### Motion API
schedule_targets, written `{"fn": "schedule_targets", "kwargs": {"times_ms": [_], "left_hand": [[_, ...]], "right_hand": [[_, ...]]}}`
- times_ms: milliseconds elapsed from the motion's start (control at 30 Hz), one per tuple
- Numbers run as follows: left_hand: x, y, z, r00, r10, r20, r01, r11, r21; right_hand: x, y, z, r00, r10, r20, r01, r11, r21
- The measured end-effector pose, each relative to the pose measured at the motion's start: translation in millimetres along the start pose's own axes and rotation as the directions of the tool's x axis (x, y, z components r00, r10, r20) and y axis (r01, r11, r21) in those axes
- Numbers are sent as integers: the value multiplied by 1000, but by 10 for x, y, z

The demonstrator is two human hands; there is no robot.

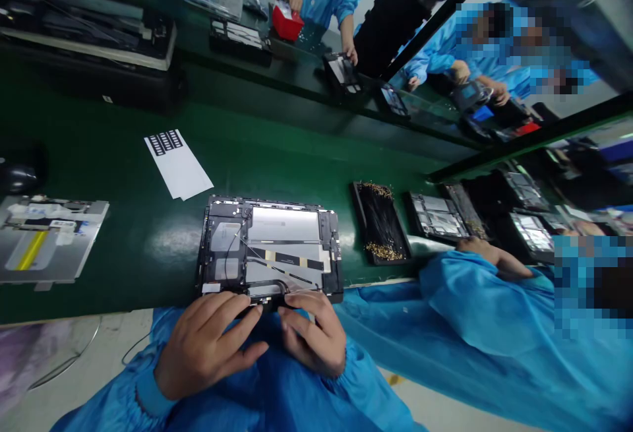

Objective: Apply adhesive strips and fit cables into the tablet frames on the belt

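An opened tablet lies in front of me on the green bench, its silver battery plates, black frame and thin cables showing. My left hand rests at its near edge, fingers stretched out and thumb apart. At the same edge, just to the right, my right hand has its fingers curled, with index finger and thumb drawn together by the black cables. Whatever sits between those fingertips is too small or hidden to make out.
White label sheets lie behind the tablet. A silver panel with yellow tape is at left. To the right stands a black tray of gold-tipped cables, beside a co-worker's blue sleeve. A raised shelf runs along the back.
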State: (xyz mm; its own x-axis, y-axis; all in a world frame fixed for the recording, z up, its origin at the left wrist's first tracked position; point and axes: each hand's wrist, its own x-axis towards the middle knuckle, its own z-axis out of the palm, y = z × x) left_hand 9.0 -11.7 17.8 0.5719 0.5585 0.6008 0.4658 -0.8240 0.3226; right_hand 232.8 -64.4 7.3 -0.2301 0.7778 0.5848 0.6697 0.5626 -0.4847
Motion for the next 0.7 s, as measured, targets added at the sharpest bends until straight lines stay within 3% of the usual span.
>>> {"fn": "schedule_targets", "kwargs": {"times_ms": [100, 333, 467, 567, 633, 700], "left_hand": [[10, -11, -1, 1000, 0, -4, 0, 1000, 4], [16, 17, 10, 1000, -15, -2, 15, 1000, -15], [71, -33, -170, 996, -83, 44, 87, 992, -92], [245, -443, -310, 980, -197, 20, 198, 978, -71], [411, -940, -321, 947, -316, -58, 318, 948, 19], [562, -1529, -249, 886, -457, -78, 464, 876, 132]], "right_hand": [[-14, 1, -7, 998, -61, 29, 62, 997, -55], [33, -26, 28, 994, -50, 94, 61, 991, -120], [300, -32, -194, 959, -92, 266, 113, 992, -63], [803, 110, -431, 921, -147, 361, 131, 989, 68], [1283, 315, -462, 913, -210, 350, 178, 977, 121], [1820, 586, -295, 899, -274, 343, 229, 959, 164]]}}
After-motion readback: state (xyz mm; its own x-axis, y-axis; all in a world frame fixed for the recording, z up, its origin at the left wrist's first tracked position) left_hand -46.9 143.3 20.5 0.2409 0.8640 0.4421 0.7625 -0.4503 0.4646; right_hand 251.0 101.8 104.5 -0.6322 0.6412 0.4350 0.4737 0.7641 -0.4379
